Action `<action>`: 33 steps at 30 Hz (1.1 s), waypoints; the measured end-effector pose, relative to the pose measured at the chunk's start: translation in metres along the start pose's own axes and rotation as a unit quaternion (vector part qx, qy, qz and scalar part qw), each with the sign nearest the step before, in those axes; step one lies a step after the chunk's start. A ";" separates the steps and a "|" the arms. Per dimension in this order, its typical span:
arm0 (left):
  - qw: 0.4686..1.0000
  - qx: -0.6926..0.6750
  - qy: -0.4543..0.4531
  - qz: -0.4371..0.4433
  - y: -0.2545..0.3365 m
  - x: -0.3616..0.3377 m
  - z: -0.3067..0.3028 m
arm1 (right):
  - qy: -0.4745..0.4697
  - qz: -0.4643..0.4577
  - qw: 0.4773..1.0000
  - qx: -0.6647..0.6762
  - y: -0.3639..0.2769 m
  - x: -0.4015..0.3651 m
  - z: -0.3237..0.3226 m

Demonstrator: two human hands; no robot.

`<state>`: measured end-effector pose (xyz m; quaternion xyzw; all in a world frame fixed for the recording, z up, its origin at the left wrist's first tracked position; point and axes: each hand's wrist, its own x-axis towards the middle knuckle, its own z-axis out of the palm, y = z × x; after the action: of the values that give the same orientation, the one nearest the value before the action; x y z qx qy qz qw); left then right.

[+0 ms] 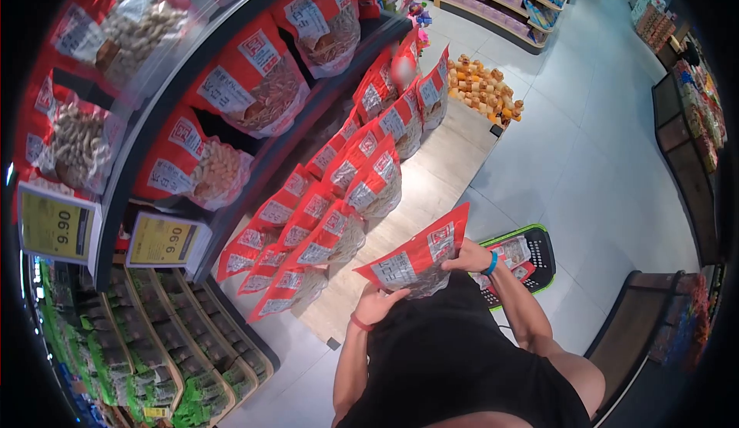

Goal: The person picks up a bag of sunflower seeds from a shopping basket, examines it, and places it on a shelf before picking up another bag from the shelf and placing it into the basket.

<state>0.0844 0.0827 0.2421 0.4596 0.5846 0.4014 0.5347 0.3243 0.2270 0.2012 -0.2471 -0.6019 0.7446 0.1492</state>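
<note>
A red and clear snack bag is held in front of my body, its printed side facing up. My left hand, with a red wristband, grips its lower left edge. On its right side, my right hand, wearing a blue wristband, has the thumb over the bag's face. Beyond the bag, similar red bags stand upright in rows on a wooden display table. Behind my right arm, a black and green basket on the floor holds red packages.
Shelves with more red bags and yellow price tags rise at left. Green packages fill the lower left rack. Plush-like orange items sit past the table. Tiled floor runs along the right, beside dark display bins.
</note>
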 end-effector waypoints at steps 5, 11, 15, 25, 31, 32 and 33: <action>0.979 -0.195 -0.060 -0.001 0.020 0.047 0.005 | -0.032 -0.005 0.995 0.096 -0.016 0.010 -0.051; 0.988 -0.133 -0.034 -0.072 0.028 0.111 0.022 | 0.092 0.039 0.995 0.015 0.001 0.026 -0.099; 0.994 0.056 0.093 -0.014 0.021 0.163 0.040 | 0.202 0.031 0.978 -0.041 0.001 0.053 -0.137; 0.978 0.106 0.179 0.004 -0.015 0.264 0.057 | 0.189 -0.021 0.973 -0.132 -0.007 0.125 -0.230; 0.959 0.139 0.229 0.088 -0.030 0.284 0.062 | 0.136 -0.028 0.988 -0.067 0.017 0.155 -0.261; 0.959 0.137 0.233 0.084 -0.032 0.286 0.063 | 0.133 -0.020 0.987 -0.092 0.020 0.159 -0.264; 0.958 0.133 0.241 0.077 -0.041 0.289 0.064 | 0.130 -0.013 0.985 -0.117 0.022 0.161 -0.265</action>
<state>0.1419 0.3501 0.1224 0.4598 0.7070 0.4587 0.2798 0.3372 0.5239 0.1086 -0.3498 -0.6632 0.6290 0.2054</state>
